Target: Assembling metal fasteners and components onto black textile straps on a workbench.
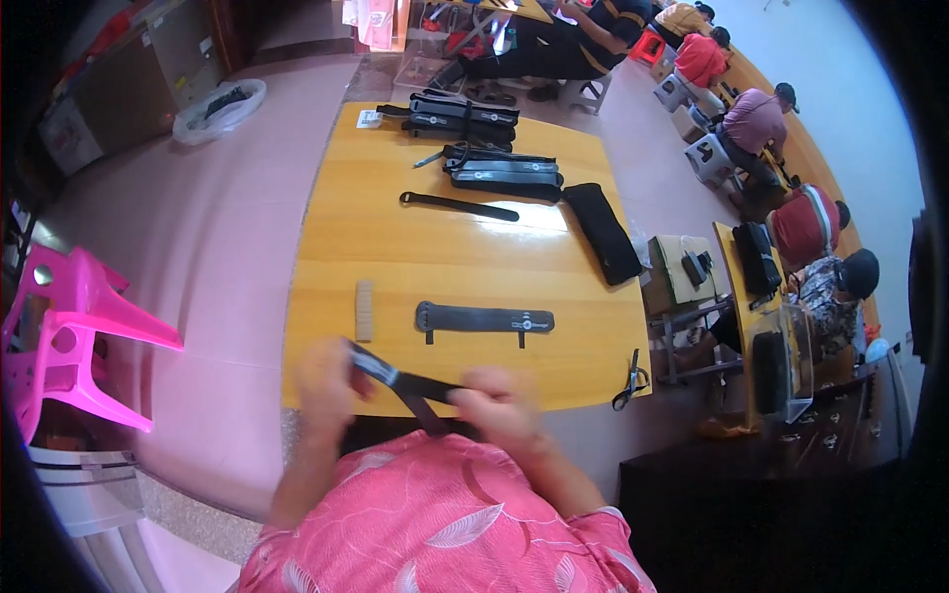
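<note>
Close to my body, at the table's near edge, a black strap with a grey printed band stretches between my two hands. My left hand is closed on its left end and blurred by motion. The other end is pinched in my right hand. A second dark length hangs down from the strap's middle toward my lap. Just beyond my hands, a flat dark grey strap with two small black tabs lies on the table. Left of that strap sits a narrow tan block.
On the wooden table lie a single black strap, bundled straps, another bundle, a black stack and scissors. A pink stool stands left. Several people sit at benches on the right.
</note>
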Motion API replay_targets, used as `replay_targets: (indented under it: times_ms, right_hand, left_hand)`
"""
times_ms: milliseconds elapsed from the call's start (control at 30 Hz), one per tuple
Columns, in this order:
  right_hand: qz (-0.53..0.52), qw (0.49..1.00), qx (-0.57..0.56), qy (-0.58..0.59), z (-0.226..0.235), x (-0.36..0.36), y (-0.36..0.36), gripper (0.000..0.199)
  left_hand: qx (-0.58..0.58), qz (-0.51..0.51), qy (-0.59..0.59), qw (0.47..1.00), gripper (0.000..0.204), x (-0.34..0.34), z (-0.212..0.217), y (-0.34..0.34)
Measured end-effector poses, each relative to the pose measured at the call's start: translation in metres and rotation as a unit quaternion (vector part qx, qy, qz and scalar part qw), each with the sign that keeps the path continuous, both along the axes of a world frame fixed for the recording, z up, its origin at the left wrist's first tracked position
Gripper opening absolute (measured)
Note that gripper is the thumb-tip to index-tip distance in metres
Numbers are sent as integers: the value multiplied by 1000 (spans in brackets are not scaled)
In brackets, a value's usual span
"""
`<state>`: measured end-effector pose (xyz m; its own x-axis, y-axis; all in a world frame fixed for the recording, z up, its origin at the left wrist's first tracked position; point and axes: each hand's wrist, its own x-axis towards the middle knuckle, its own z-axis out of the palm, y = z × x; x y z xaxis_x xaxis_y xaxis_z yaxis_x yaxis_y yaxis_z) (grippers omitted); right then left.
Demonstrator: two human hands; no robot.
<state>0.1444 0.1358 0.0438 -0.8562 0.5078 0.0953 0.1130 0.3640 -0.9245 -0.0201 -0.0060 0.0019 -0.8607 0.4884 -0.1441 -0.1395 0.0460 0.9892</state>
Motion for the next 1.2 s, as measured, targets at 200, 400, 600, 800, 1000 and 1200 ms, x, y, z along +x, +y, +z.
replay_targets:
  times_ms: [200, 400, 600, 800, 1000, 1200]
  right_hand:
    - [-300, 862, 254, 319, 13, 165, 99, 18]
    - [-194, 972, 124, 34, 93, 94, 101, 8]
    - [-71, 991, -69, 90, 84, -43, 119, 11]
    - [-99, 981, -163, 35, -20, -103, 178, 16]
    - [-155, 976, 40, -145, -63, -99, 218, 21]
    - [-205, 937, 186, -214, -82, -92, 235, 28]
  left_hand:
    - [174, 340, -112, 917, 25, -134, -29, -122]
    - [186, 220, -31, 957, 22, -83, 16, -108]
    - [199, 67, -130, 969, 16, -23, 24, -54]
    - [175, -55, -233, 955, 24, -2, 5, -34]
    - [156, -109, -252, 949, 26, 1, -14, -26]
    - [97, -180, -257, 944, 23, 2, -15, -14]
